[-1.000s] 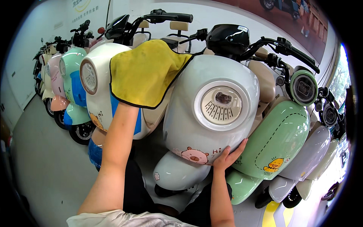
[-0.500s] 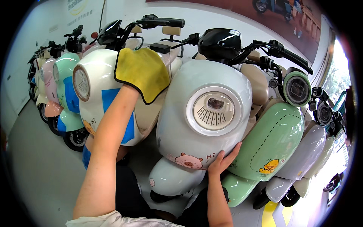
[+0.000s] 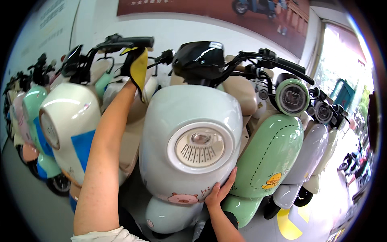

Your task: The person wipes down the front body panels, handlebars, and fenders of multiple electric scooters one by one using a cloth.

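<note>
A yellow cloth (image 3: pixel 140 69) with a black edge is in my left hand (image 3: pixel 130 86) and hides most of its fingers. It is raised edge-on by the left handlebar grips, left of the pale grey-blue scooter (image 3: pixel 161 121). Whether it touches anything there I cannot tell. My right hand (image 3: pixel 218 191) rests with its fingers stretched out against the lower right edge of that scooter's front panel, beside a pink cartoon animal. A round headlight (image 3: pixel 200 148) with a white ring sits in the panel's middle, below a black display hood (image 3: pixel 198 60).
To the left stands a cream scooter (image 3: pixel 72 109) with a blue patch, with more scooters behind it. Close on the right are a green scooter (image 3: pixel 270 149) and a lilac one (image 3: pixel 309 155). Black handlebars (image 3: pixel 278 62) jut out above. A bright glass opening (image 3: pixel 342 60) lies far right.
My left hand has lifted the cloth, which was spread over the cream scooter's side and now hangs turned edge-on. The view has shifted; my right hand stays on the panel's edge.
</note>
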A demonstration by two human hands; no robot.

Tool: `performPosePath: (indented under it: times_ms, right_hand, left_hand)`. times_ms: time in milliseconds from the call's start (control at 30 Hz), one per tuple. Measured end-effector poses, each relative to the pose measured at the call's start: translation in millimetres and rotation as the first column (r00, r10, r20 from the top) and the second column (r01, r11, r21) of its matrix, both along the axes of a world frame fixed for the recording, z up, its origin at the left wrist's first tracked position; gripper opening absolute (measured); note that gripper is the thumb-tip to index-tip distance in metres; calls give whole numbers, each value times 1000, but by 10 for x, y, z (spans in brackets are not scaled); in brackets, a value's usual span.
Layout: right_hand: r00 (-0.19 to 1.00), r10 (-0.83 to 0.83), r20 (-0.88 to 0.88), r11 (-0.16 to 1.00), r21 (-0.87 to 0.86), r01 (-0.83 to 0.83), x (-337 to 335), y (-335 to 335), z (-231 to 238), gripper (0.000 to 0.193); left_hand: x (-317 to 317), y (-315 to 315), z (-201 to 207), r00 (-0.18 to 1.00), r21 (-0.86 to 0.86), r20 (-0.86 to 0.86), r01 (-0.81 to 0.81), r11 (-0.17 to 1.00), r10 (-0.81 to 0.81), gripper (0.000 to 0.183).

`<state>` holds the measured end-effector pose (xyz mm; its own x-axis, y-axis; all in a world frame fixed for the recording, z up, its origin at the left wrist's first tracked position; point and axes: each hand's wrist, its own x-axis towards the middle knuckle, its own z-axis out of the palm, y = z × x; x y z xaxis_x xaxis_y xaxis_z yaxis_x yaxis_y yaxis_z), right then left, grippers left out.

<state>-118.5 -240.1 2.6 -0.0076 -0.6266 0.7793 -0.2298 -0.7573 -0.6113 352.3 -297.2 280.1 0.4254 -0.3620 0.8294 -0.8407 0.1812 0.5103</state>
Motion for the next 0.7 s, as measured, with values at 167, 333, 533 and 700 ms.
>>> performPosePath:
  times_ms: [167,333,533,700]
  right_hand:
    - [998,47,32,999,3,-47,49,22,-16,77]
    - [999,-5,43,1000,11,5,-14,5,-11,79]
    - [1000,29,3,1000,4,-29,-25,-51,-93,78]
    - [999,34,32,999,1,-34,-44,-69,-79,78]
  left_hand:
    - [813,-1050,-242,968,15,-25,248,969,-248,67]
    - [866,-1218,-186,975,279,159,107,954,-156,42]
    - [674,-1091,-201,968,254,217,66,965,-124,46]
    - [686,-1230,-214,940,11,324,111,994,-108,57]
